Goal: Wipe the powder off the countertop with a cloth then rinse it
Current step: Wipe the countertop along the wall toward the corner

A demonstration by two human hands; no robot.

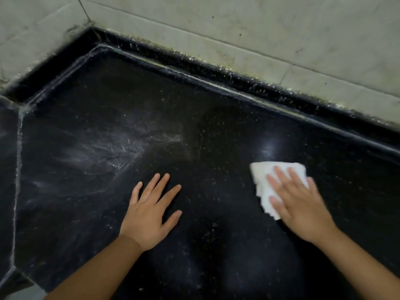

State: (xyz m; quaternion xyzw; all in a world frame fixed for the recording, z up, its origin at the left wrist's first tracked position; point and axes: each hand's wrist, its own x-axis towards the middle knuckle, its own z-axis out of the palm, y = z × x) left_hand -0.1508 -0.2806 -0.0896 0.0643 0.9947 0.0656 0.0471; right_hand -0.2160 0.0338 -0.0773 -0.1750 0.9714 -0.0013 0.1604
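A black speckled countertop (216, 131) fills the view. White powder smears (104, 152) streak its left-middle part. A folded white cloth (268, 176) lies on the counter at the right. My right hand (300, 204) presses flat on the cloth with straight fingers, covering its lower right part. My left hand (151, 213) rests flat on the bare counter with fingers spread, just right of the powder.
A raised black ledge (216, 70) runs along the back and left of the counter, under grey wall tiles (259, 29). A pale seam (18, 169) crosses the counter at the far left. A light glare (270, 148) shines above the cloth.
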